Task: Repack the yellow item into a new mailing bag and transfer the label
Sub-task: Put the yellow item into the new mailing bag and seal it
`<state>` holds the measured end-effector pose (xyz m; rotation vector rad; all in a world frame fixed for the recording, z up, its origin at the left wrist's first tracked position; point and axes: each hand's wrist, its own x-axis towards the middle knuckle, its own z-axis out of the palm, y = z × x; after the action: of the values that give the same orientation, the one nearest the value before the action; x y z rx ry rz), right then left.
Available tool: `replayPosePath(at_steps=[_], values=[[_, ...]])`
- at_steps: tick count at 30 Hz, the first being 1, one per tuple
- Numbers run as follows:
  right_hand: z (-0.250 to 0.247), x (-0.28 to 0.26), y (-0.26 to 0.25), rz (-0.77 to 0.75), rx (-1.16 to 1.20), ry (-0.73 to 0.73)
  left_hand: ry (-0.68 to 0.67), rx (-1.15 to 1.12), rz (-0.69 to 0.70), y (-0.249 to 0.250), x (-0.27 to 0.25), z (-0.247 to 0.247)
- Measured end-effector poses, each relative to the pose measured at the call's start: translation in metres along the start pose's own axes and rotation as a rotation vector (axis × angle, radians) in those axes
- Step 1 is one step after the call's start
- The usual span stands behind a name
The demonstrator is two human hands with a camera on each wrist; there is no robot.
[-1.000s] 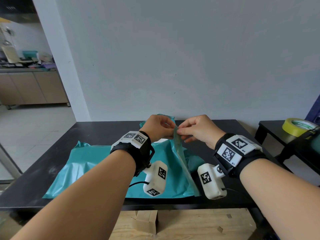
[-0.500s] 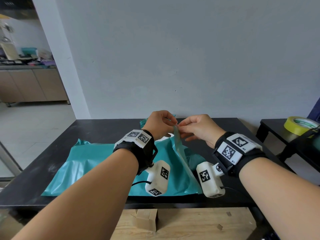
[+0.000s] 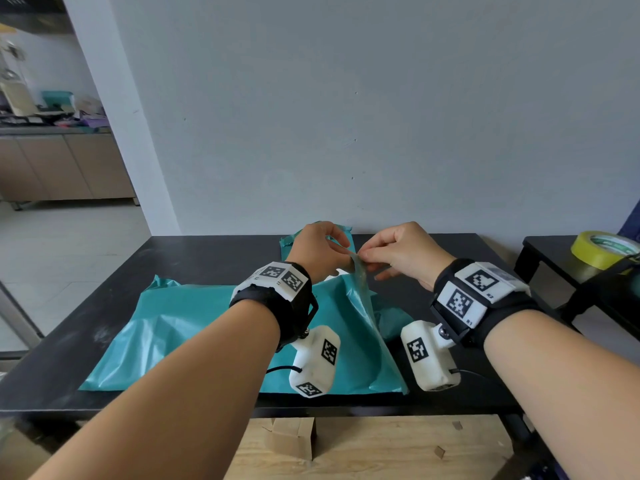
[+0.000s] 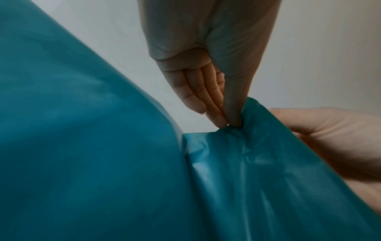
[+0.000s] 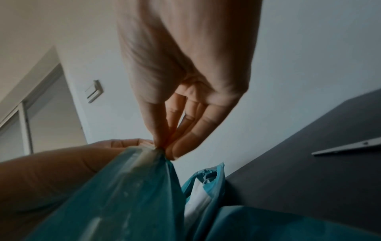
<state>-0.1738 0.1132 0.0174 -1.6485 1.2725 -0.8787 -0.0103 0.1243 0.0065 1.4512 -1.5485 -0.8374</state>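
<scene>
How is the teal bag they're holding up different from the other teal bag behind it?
The held bag is large and mostly spread flat on the table, one edge lifted where the left hand and right hand pinch it. The far bag is untouched, looks smaller, and its end is torn open with something white showing inside; the held bag shows no tear. Both are shiny teal plastic.

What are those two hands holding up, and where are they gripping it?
Both the left hand and right hand pinch the teal mailing bag at its raised upper edge, fingertips close together; the rest lies on the table.
</scene>
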Motion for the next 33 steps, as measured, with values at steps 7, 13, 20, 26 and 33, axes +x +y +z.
replayPosePath(at_steps=[7, 13, 20, 26, 33], values=[[0.003, 0.001, 0.003, -0.065, -0.072, -0.012, 0.004, -0.013, -0.037, -0.002, 0.001, 0.003], [0.003, 0.003, 0.006, -0.067, -0.101, 0.009, -0.169, -0.068, -0.126, -0.003, 0.000, 0.007], [0.007, 0.005, 0.010, -0.089, -0.059, 0.031, -0.251, -0.078, -0.127, -0.005, 0.003, 0.008], [0.002, 0.007, 0.010, -0.042, -0.082, 0.022, -0.193, -0.205, -0.149, -0.005, 0.007, 0.014], [-0.001, -0.005, 0.003, 0.123, 0.030, -0.135, 0.118, -0.183, -0.137, -0.006, 0.026, -0.002]])
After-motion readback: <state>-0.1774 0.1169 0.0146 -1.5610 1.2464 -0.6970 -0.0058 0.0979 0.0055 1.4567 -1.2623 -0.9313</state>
